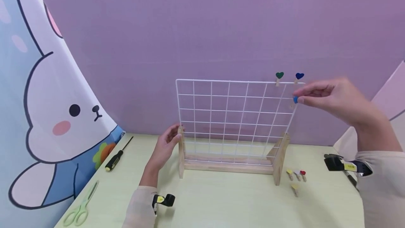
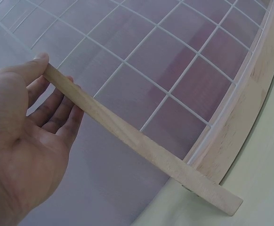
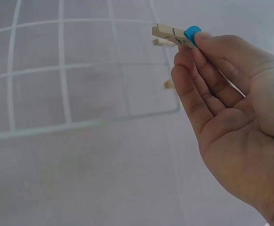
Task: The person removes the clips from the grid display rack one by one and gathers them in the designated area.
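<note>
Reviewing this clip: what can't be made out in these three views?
- Small wooden clip with a blue top pinched by the right hand: head view blurs it, so its shape there and whether it touches the white wire grid panel cannot be told.
- Four tiny clips on the table: too small for detail.
- Left hand on the wooden side post: fingertips hidden behind the post.

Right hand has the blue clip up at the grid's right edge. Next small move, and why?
Probably squeeze the clip open and ease it onto the right edge wire. The right hand pinches the blue clothespin beside the white wire grid, just under the green clip and dark blue clip on the top wire. The left hand steadies the wooden upright.
</note>
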